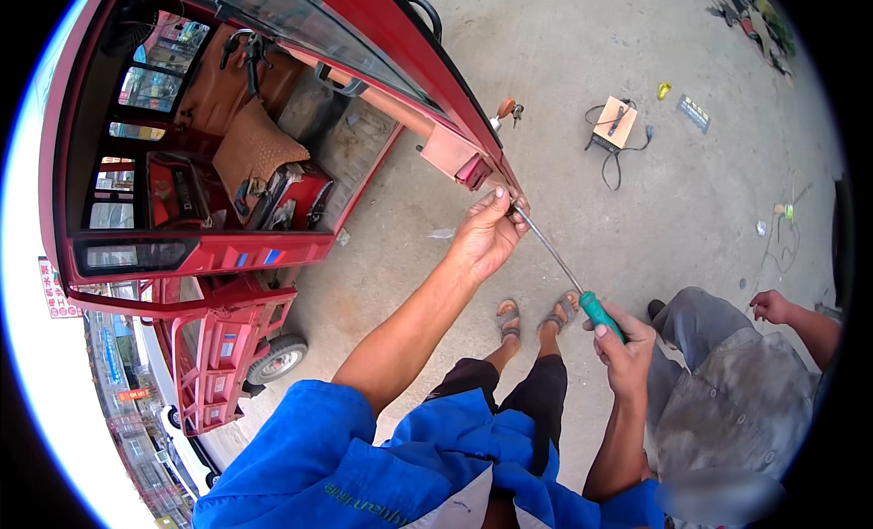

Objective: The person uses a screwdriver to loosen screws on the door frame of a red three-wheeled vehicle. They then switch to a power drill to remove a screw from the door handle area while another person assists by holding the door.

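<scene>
R hand gripping screwdriver, ctr-right of frame, by green handle (best hold; prob. light, stiff), L hand curled at tip end by red pillar, hold unclear.

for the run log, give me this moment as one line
left hand: at red door edge | right hand: gripping green-handled screwdriver | shaft: runs up to left hand | nearby: person in grey

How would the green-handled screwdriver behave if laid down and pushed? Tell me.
The screwdriver seems stiff, given its long, straight shaft. Its thick handle, gripped by the right hand, probably makes that end heavier; looking rounded, it might roll.
</scene>
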Action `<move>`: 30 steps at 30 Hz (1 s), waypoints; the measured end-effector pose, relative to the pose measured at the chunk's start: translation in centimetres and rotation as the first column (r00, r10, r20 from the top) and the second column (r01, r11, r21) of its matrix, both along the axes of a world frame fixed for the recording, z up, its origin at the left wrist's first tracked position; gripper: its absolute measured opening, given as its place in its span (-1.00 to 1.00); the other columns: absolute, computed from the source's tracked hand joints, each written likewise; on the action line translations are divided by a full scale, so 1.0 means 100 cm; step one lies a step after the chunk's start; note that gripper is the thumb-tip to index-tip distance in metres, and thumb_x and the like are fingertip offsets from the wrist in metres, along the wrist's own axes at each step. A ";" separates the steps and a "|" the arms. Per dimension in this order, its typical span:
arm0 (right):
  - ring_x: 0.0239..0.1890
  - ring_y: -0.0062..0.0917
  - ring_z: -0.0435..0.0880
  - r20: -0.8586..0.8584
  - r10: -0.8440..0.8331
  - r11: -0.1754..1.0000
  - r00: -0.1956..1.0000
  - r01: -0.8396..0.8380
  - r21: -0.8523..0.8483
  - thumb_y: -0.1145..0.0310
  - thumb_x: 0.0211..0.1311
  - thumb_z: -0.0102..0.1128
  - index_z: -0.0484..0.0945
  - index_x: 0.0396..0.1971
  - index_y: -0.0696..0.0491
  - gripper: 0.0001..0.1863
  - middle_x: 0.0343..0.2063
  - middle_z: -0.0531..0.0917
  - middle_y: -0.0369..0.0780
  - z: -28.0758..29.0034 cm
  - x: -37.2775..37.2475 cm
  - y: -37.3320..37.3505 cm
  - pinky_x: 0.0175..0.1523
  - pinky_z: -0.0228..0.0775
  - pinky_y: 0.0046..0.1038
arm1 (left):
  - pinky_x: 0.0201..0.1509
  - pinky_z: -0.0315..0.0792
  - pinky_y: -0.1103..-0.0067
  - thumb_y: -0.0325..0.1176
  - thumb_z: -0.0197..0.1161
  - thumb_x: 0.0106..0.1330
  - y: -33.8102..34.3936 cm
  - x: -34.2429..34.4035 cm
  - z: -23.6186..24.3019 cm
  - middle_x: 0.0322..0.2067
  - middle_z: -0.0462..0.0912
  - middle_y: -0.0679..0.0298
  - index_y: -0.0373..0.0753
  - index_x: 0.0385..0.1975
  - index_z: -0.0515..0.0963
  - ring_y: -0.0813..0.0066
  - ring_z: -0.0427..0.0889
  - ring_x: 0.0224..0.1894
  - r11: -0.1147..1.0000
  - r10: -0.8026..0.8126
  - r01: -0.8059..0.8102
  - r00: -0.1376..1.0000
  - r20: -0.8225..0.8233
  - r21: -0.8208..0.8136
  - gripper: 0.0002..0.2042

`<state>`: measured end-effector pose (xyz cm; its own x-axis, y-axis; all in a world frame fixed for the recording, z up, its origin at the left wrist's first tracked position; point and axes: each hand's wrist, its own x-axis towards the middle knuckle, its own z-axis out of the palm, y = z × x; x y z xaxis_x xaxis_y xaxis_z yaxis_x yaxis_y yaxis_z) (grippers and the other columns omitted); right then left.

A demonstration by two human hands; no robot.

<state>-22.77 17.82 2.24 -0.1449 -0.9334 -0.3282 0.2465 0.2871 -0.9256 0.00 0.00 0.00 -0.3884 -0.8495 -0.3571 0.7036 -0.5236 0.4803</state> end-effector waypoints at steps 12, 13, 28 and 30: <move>-0.67 -0.76 0.37 0.182 0.022 0.998 0.983 -0.033 0.056 0.36 0.17 0.29 0.57 -0.03 0.32 -0.58 -0.45 0.66 -0.13 0.001 -0.004 -0.005 -0.63 0.09 -0.71 | -0.19 0.39 0.56 -0.26 0.27 0.35 0.004 0.001 -0.004 -0.34 0.56 0.31 -0.20 -0.32 0.56 0.54 0.44 -0.35 0.996 0.020 -0.007 0.990 0.140 -0.090 -0.84; -0.64 -0.76 0.40 0.147 0.027 0.999 0.989 -0.033 0.038 0.36 0.17 0.30 0.58 -0.04 0.31 -0.59 -0.45 0.68 -0.16 -0.002 -0.002 -0.007 -0.59 0.14 -0.70 | -0.18 0.38 0.56 -0.25 0.27 0.35 0.003 0.002 -0.007 -0.32 0.55 0.31 -0.20 -0.30 0.54 0.54 0.43 -0.34 0.996 0.027 -0.014 0.990 0.138 -0.093 -0.84; -0.39 -0.62 0.61 0.093 0.090 0.995 0.992 -0.085 -0.053 0.42 0.14 0.34 0.61 -0.09 0.31 -0.63 -0.39 0.71 -0.15 -0.026 0.001 -0.044 -0.27 0.41 -0.58 | -0.17 0.31 0.60 -0.37 0.19 0.38 0.003 0.006 -0.006 -0.23 0.46 0.33 -0.23 0.00 0.48 0.54 0.38 -0.24 0.986 0.162 -0.164 0.971 -0.178 0.002 -0.76; -0.55 -0.74 0.49 0.065 0.083 0.993 0.994 -0.078 -0.087 0.39 0.15 0.32 0.61 -0.08 0.29 -0.63 -0.44 0.69 -0.20 -0.023 0.001 -0.046 -0.50 0.26 -0.67 | -0.17 0.31 0.60 -0.38 0.18 0.39 0.004 0.007 -0.004 -0.23 0.46 0.32 -0.24 0.01 0.48 0.54 0.38 -0.24 0.986 0.160 -0.166 0.970 -0.185 -0.016 -0.76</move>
<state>-22.65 13.18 -0.07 -0.0480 -0.9658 -0.2547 0.2894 0.2306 -0.9290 0.69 0.39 -0.44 -0.3000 -0.9163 -0.2654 0.8552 -0.3816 0.3506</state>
